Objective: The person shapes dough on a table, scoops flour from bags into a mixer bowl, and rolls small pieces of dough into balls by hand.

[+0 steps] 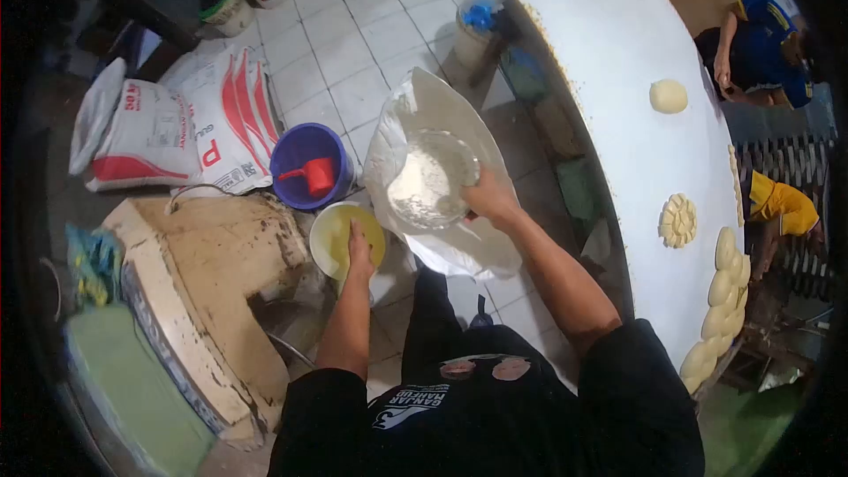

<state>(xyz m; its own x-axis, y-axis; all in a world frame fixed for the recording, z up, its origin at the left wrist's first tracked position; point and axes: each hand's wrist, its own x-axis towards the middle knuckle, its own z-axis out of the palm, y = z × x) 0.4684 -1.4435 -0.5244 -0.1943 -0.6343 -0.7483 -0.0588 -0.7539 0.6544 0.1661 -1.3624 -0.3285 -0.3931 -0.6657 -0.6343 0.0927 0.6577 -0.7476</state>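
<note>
My right hand [491, 197] grips the right rim of a clear round bowl [452, 216]. White flour [422, 182] lies in the bowl. The bowl sits inside the mouth of a large whitish sack [481, 128], which stands open in front of me. To the left, my left hand [359, 250] is over a pale bucket [320, 243] with a yellow inside. Its fingers look stretched out, and the palm side is partly hidden. I cannot tell whether it touches the bucket.
A blue bucket [276, 159] holds a red scoop [318, 176]. Printed sacks [155, 137] stand at left, beside a worn tan machine housing [212, 238]. On the right, a long white table [609, 79] carries dough [668, 96] and shaped pieces [720, 300]. Two people [764, 44] are beyond it.
</note>
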